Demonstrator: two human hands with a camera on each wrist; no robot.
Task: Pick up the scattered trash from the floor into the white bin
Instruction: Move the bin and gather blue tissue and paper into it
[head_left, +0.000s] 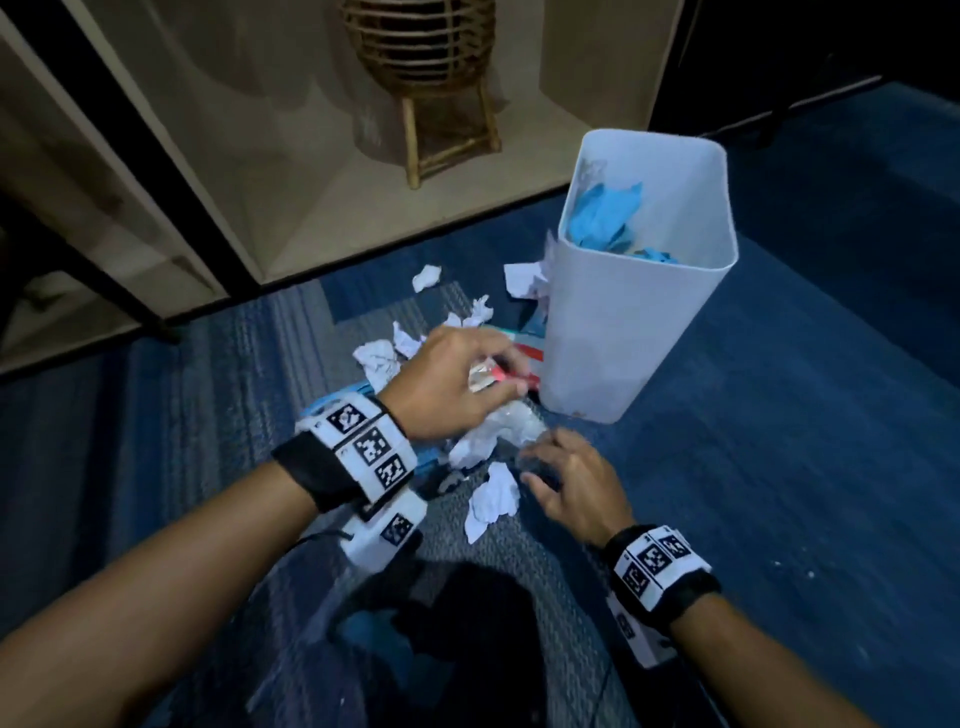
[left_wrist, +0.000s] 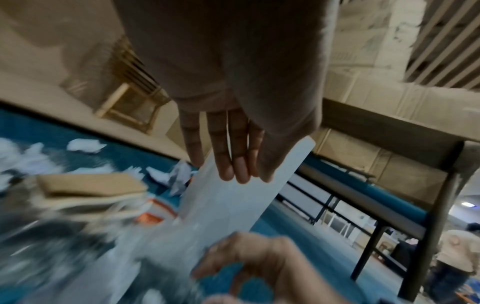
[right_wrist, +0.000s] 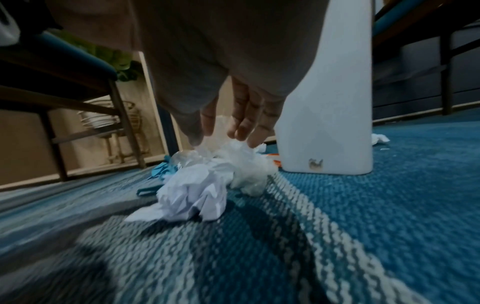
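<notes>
The white bin (head_left: 623, 322) stands on the blue carpet with blue gloves (head_left: 602, 218) inside; it also shows as bin (left_wrist: 233, 205) and bin (right_wrist: 324, 102). My left hand (head_left: 506, 371) hovers beside it over a red-and-white packet (head_left: 524, 353), and in the left wrist view that hand (left_wrist: 244, 174) has straight fingers and holds nothing. My right hand (head_left: 535, 462) reaches down, and the same hand (right_wrist: 221, 137) curls thumb and fingers onto crumpled clear plastic (right_wrist: 246, 166), seen from the head camera as plastic (head_left: 519, 428). A crumpled white paper (head_left: 493, 499) lies just left of that hand.
More paper balls (head_left: 426, 278) and paper scraps (head_left: 376, 356) lie left of the bin. A blue item (head_left: 332, 400) sits under my left wrist. A wicker stand (head_left: 421, 52) is by the far wall. A dark bench leg (left_wrist: 369, 246) stands to the right.
</notes>
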